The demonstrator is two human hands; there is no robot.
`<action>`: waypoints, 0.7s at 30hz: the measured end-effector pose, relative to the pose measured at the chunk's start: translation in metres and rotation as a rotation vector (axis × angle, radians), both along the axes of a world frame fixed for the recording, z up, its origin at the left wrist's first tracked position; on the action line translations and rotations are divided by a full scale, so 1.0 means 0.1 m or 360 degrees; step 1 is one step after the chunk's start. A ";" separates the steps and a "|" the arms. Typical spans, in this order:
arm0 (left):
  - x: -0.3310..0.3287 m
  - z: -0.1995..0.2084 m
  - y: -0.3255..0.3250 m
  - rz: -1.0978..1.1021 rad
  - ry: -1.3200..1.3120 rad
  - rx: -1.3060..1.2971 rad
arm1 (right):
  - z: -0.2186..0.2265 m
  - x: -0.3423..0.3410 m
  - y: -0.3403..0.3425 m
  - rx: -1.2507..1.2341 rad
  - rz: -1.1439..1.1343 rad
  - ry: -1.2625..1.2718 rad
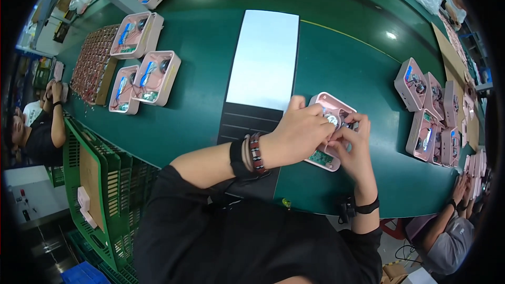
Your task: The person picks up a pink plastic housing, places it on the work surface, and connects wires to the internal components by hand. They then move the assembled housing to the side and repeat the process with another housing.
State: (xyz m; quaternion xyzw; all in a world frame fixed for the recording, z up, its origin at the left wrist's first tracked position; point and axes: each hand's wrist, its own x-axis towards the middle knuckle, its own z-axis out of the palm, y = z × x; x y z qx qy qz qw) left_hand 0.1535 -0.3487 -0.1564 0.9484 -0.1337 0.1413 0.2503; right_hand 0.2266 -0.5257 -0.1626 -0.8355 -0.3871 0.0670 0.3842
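Note:
A pink plastic housing point(327, 100) lies open side up on the green table in front of me. Inside it show a round silvery part point(332, 119) and, at the near end, a green circuit board point(322, 158). My left hand point(301, 130) reaches over the housing from the left, its fingers bent and closed down at the middle of the interior. From the right my right hand point(353, 144) comes in with thumb and forefinger pinched at the same spot. The fingertips of both hands meet there and hide what they hold.
A white and black panel point(263, 63) lies left of the housing. Further left stand several open pink housings point(157, 79) with blue parts and wires, beside a box of small parts point(94, 63). More housings point(422, 131) sit at right. Green crates point(113, 194) stand lower left; co-workers sit at both sides.

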 end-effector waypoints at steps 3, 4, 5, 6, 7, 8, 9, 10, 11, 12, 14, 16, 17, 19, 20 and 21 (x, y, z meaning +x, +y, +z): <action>0.06 0.03 0.00 -0.0043 -0.0020 0.0151 | 0.09 0.04 0.07 -0.0171 0.0076 -0.0108; 0.09 0.05 -0.01 -0.0078 -0.0038 0.0222 | 0.10 0.03 0.08 -0.0242 0.0064 -0.0153; 0.11 0.06 -0.02 -0.0065 -0.0044 0.0234 | 0.11 0.01 0.10 -0.0311 0.0052 -0.0202; 0.15 0.07 -0.04 -0.0115 -0.0005 0.0349 | 0.14 0.01 0.12 -0.0378 0.0030 -0.0258; 0.17 0.08 -0.06 -0.0165 0.0032 0.0465 | 0.16 0.02 0.13 -0.0363 0.0033 -0.0277; 0.16 0.11 -0.07 -0.0216 0.0067 0.0580 | 0.16 0.04 0.11 -0.0380 0.0043 -0.0281; 0.13 0.13 -0.06 -0.0212 0.0045 0.0595 | 0.16 0.04 0.09 -0.0395 0.0051 -0.0287; 0.10 0.16 -0.06 -0.0194 0.0024 0.0627 | 0.16 0.01 0.08 -0.0411 0.0057 -0.0293; 0.11 0.19 -0.06 -0.0184 -0.0012 0.0662 | 0.16 -0.02 0.08 -0.0397 0.0038 -0.0327; 0.10 0.21 -0.07 -0.0177 -0.0047 0.0697 | 0.15 -0.07 0.09 -0.0365 -0.0006 -0.0516; 0.04 0.08 -0.01 -0.0118 -0.0225 0.0601 | 0.11 -0.19 0.14 -0.0295 -0.0108 -0.0887; -0.04 0.00 0.08 -0.0015 -0.0498 0.0350 | 0.05 -0.34 0.18 -0.0380 -0.0139 -0.1006; -0.10 0.07 0.13 0.0034 -0.0519 0.0261 | 0.02 -0.39 0.20 -0.0486 -0.0145 -0.1097; -0.23 0.26 0.33 0.0092 -0.0465 0.0059 | 0.04 -0.55 0.19 -0.0440 -0.0105 -0.1053; -0.28 0.36 0.40 0.0076 -0.0396 -0.0063 | 0.06 -0.66 0.13 -0.0418 -0.0032 -0.0995; -0.32 0.42 0.48 0.0084 -0.0398 -0.0055 | 0.00 -0.65 0.09 -0.0388 -0.0065 -0.1062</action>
